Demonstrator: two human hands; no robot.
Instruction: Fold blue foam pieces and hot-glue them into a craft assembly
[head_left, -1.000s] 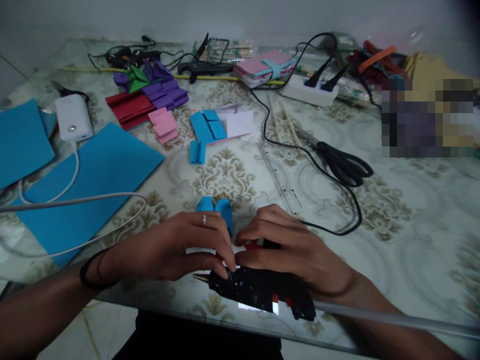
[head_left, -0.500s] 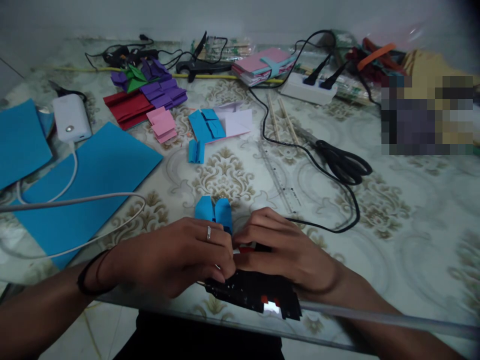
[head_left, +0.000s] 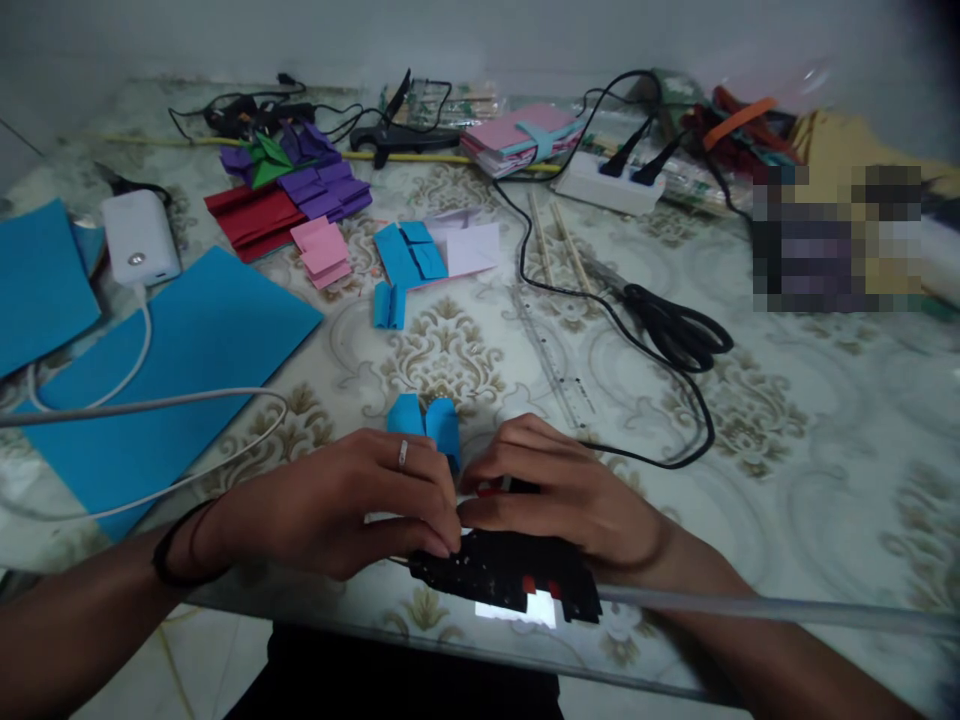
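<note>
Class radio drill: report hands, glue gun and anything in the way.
Right hand holding hot glue gun. Left hand at its front end, grip unclear. Folded blue paper close beyond, partly hidden.

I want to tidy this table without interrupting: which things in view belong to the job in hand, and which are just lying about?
Likely part of the job:
black glue gun, in the right hand
grey stick at its back
folded blue paper just beyond the left hand

Apparently just lying about, untouched:
white power bank
pink bundle
scissors
clear ruler
</note>
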